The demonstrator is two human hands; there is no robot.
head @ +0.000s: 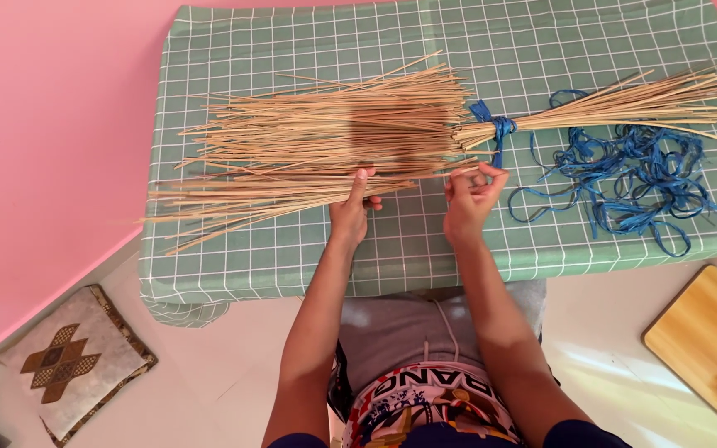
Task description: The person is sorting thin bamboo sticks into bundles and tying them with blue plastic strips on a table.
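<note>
Dozens of thin pale sticks (pixel 325 137) lie fanned out across the table (pixel 541 241) in front of me, pointing left, and they are gathered at the right into a narrow neck tied with a blue cord (pixel 498 129). Beyond the knot the stick ends (pixel 641 104) run on toward the right edge. My left hand (pixel 352 207) rests on the lower edge of the fan, fingers curled around a few loose sticks with the thumb up against them. My right hand (pixel 468 199) is just below the knot, fingertips pressed together, pinching one or two thin sticks. Just right of that hand lies a loose tangle of blue string (pixel 632 182), touching the tied bundle. The table wears a green checked cloth. On the floor, a patterned cushion (pixel 72 361) sits at lower left and a wooden board (pixel 703 336) at lower right.
</note>
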